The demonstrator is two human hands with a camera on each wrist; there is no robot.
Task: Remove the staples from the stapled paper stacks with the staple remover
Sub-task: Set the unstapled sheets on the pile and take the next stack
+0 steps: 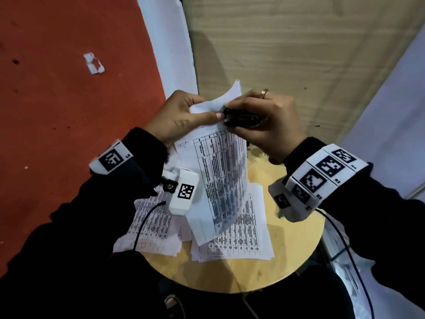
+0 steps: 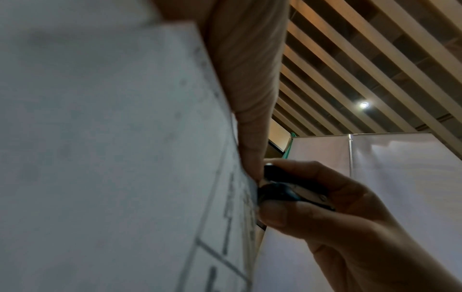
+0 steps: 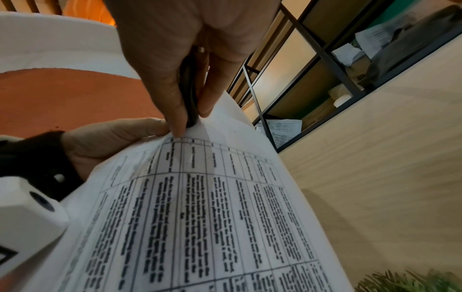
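Note:
My left hand [image 1: 184, 116] pinches the top corner of a stapled paper stack [image 1: 220, 171] printed with a table, holding it up above the round table. My right hand [image 1: 259, 125] grips a black staple remover [image 1: 239, 118] and sets its front end against that same corner, right beside my left thumb. In the left wrist view the staple remover [image 2: 287, 191] meets the paper stack's [image 2: 125, 158] edge under my thumb. The right wrist view shows the staple remover [image 3: 191, 94] squeezed between thumb and fingers at the top of the paper stack [image 3: 212, 207]. The staple itself is hidden.
Two more printed paper stacks [image 1: 241, 229] [image 1: 149, 224] lie on the round wooden table [image 1: 253, 268]. A red floor area [image 1: 69, 111] lies to the left, a pale wood panel [image 1: 299, 54] behind. A shelf with papers [image 3: 325, 79] and a green plant [image 3: 412, 280] appear on the right.

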